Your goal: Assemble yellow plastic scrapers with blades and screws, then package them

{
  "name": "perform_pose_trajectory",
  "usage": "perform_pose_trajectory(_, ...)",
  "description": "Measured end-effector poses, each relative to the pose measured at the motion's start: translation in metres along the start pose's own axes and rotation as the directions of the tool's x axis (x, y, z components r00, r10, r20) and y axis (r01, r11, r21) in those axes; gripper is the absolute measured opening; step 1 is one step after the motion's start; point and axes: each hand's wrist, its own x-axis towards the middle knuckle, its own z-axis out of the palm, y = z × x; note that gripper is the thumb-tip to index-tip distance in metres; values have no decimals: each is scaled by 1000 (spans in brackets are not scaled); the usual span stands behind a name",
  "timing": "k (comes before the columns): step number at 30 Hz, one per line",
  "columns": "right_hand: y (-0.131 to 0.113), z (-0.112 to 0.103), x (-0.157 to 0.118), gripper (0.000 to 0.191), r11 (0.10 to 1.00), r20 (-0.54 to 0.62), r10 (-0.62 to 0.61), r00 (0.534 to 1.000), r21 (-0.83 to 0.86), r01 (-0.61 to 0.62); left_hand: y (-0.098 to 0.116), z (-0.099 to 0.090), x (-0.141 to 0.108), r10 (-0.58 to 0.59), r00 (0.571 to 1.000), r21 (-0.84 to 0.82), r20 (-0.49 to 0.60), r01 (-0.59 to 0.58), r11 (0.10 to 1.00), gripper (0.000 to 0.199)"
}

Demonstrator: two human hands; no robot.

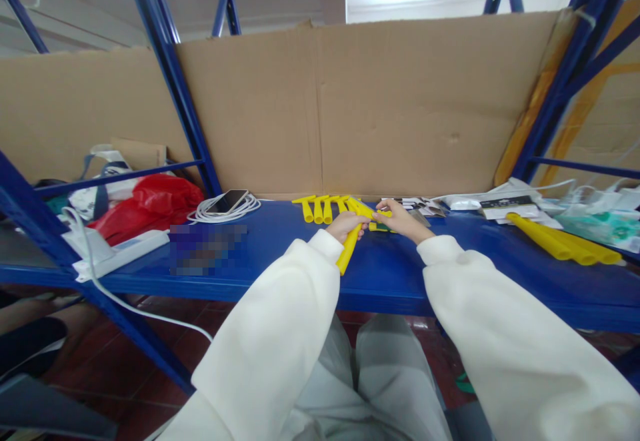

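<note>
My left hand point(349, 225) is closed round a yellow plastic handle point(349, 254), whose hollow tube end points down toward me. A flat, tapered yellow part point(360, 208) reaches up beyond the fingers. Close beside it, my right hand point(400, 219) has thumb and fingers pinched on a small yellow piece; whether this joins the handle is hidden. Under the right fingers shows a yellow and dark green item point(381, 227), too small to name. Several more yellow handles point(319, 211) stand in a row just behind my left hand.
More long yellow tubes point(567, 241) lie at right by a black-and-white packet point(507, 206). Small cards point(415, 205) lie behind my right hand. At left are a phone point(227, 201) on a coiled white cable point(200, 214), a power strip point(125, 254) and a red bag point(155, 204). Cardboard point(400, 107) walls the back.
</note>
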Motion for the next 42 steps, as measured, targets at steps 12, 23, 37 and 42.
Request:
perform_pose_trajectory(12,-4,4,1,16,967,67,126,990,213,-137,3,0,-1,12,999,-46,50,-10,999,28)
perform_pose_trajectory(23,-30,-10,-13,19,867,188,194,963,427,-258,1,-2,-1,30,994,-25,105,-28,999,30)
perform_pose_trajectory(37,-27,-8,-10,20,885,149,205,967,394,-248,2,-1,-1,34,996,-54,83,-30,998,27)
perform_pose_trajectory(42,-4,-17,-2,20,995,-21,96,995,7,-96,1,-2,3,45,999,-72,-20,-47,996,29)
